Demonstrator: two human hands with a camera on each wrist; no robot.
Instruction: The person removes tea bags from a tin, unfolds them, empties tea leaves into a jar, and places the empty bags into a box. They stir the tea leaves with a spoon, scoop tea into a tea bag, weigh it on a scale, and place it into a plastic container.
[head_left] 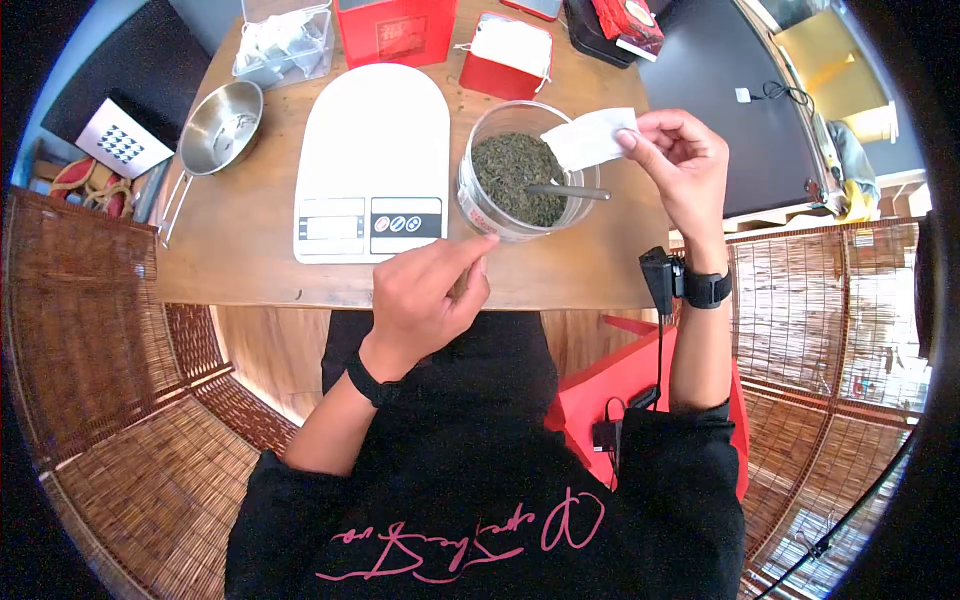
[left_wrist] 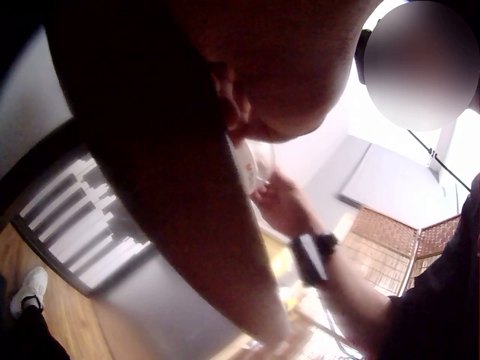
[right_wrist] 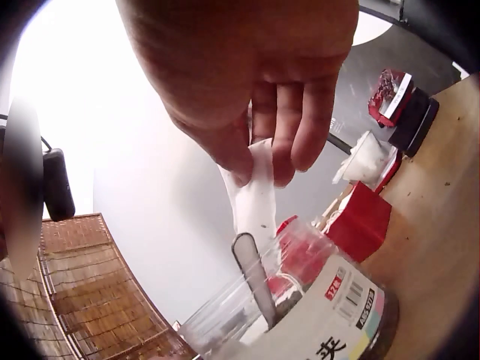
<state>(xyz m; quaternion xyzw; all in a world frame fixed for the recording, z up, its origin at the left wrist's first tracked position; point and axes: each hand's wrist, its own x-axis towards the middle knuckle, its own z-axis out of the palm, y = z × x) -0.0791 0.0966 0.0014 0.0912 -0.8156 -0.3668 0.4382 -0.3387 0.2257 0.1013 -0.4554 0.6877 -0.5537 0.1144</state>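
Note:
In the head view my right hand [head_left: 685, 165] pinches a small white tea bag [head_left: 590, 138] between thumb and fingers at the far-right rim of a clear plastic tub [head_left: 480, 200]. Dark dried tea leaves [head_left: 510, 170] fill much of the tub, and a metal spoon [head_left: 570, 191] leans in them with its handle over the rim. The right wrist view shows the tea bag hanging just above the tub, beside the spoon handle. My left hand [head_left: 425, 298] is at the tub's near side, index finger extended to its wall, holding nothing.
A white kitchen scale [head_left: 375, 140] lies left of the tub, with a metal pan [head_left: 222, 125] further left. At the back stand a clear box of white bags [head_left: 285, 50], a red box [head_left: 397, 32] and a smaller red box [head_left: 507, 60] holding white bags. The wooden table's front edge is close.

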